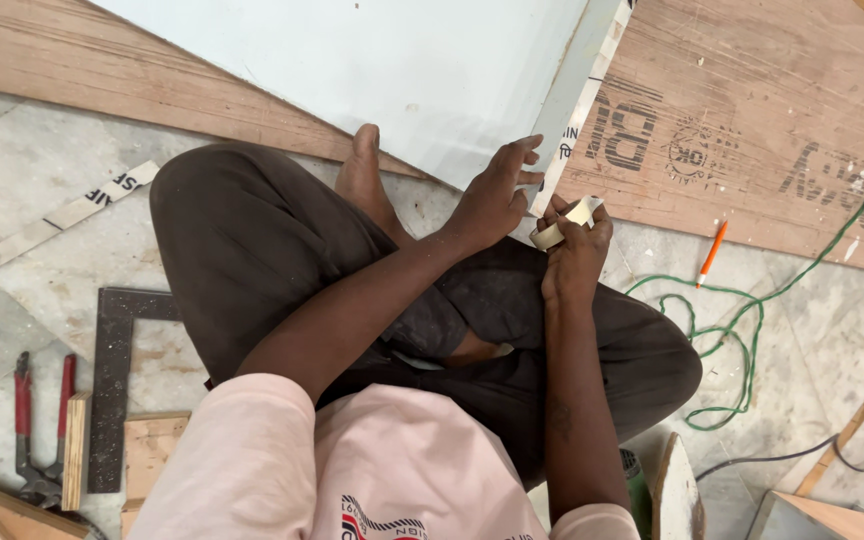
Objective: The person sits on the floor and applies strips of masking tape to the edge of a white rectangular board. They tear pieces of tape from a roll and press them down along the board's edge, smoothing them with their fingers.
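The grey stone floor [12,170] carries plywood sheets [752,110] under a pale board [402,70], a steel square [112,380], red pincers [37,430], wood offcuts [152,445], an orange pencil [711,253] and a tangled green cord [742,330].

One tape roll [550,235], one orange pencil [711,254], one steel square [112,380], one red-handled pincers [40,430]

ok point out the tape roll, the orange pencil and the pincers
tape roll [552,234], head view, on its outer curved side
orange pencil [711,253], head view, mid-shaft
pincers [22,400], head view, on the left red handle
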